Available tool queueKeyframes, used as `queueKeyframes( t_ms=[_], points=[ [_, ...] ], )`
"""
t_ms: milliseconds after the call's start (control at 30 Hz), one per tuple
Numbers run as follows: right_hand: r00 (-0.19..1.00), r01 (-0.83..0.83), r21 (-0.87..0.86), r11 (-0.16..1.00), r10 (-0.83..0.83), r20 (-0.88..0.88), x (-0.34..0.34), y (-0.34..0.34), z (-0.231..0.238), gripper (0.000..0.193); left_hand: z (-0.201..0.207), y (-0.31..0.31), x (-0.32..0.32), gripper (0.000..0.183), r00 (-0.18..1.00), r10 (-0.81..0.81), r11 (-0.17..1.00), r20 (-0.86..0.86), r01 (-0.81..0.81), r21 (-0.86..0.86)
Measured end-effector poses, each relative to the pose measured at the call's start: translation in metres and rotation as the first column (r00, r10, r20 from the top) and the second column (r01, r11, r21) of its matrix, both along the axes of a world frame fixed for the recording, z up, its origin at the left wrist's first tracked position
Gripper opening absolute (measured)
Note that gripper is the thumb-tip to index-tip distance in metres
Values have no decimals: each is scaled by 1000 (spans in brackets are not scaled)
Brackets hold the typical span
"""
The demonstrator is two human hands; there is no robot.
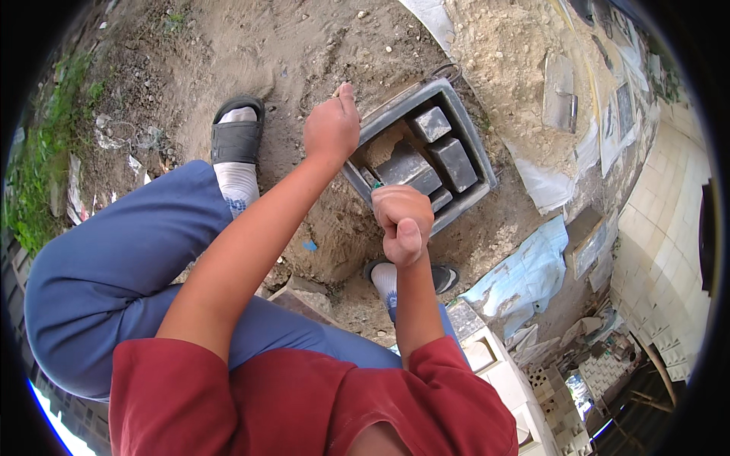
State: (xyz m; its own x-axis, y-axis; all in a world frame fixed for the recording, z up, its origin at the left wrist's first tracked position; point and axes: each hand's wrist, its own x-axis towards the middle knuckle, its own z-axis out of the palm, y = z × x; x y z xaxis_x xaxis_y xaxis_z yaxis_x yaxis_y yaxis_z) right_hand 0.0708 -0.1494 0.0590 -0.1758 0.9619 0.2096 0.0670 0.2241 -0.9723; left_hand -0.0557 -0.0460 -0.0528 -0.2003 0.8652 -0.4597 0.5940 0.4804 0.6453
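Note:
A grey, box-shaped mould with thick walls sits on the dirt in front of me. Inside it are several dark rectangular blocks, and brown soil lies at its left side. My left hand is closed in a fist beside the mould's upper left edge, thumb up. My right hand is closed at its near edge, wrist bent, covering part of the rim. A small green bit shows by the right knuckles. What either hand grips is hidden from this angle.
My sandalled feet stand left of and below the mould. A wire loop sticks out at its far corner. To the right lie a light blue sheet, white sacking and a broken slab. Pale hollow blocks stand at lower right.

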Motion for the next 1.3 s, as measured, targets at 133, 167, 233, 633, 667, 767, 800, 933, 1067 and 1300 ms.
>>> queueKeyframes(
  t_ms=[133, 167, 233, 633, 667, 767, 800, 933, 1067, 1300],
  points=[
    [997, 3, 21, 1000, -1, -72, -1, 2, 10, 68, 13, 0, 4, 74, 999, 14, 999, 48, -11, -51],
    [999, -7, 47, 999, 9, -44, 0, 7, 1, 67, 14, -1, 4, 74, 999, 11, 998, 48, -9, -54],
    [999, -30, 32, 999, 29, 29, 1, 4, -2, 66, 16, 0, 3, 74, 997, -20, 998, 77, 24, -50],
    [996, -27, 30, 999, 30, -87, -3, 9, 4, 57, 0, 1, 3, 80, 999, 14, 1000, -48, -15, -21],
    [996, -27, 27, 999, 30, -85, -4, 12, -1, 57, 0, 0, 4, 80, 999, 14, 1000, -45, -15, -23],
    [999, -41, 12, 999, 41, -3, -8, 19, 3, 60, 0, -1, 4, 80, 999, 20, 999, -50, -21, -24],
    [999, -46, 15, 999, 46, -6, -7, 17, 4, 60, 0, -1, 4, 80, 999, 19, 999, -36, -20, -30],
    [999, -20, -24, 1000, 19, -49, -10, 12, 7, 63, 3, -2, 2, 79, 1000, 19, 1000, -2, -19, -14],
    [1000, 5, -3, 1000, -5, -28, -10, 24, 9, 70, 5, 2, 3, 79, 999, 30, 999, -37, -30, -12],
    [995, -52, -9, 999, 51, -87, -11, 20, 10, 61, 13, 0, -1, 73, 999, 1, 1000, 48, -1, -7]
  ],
)
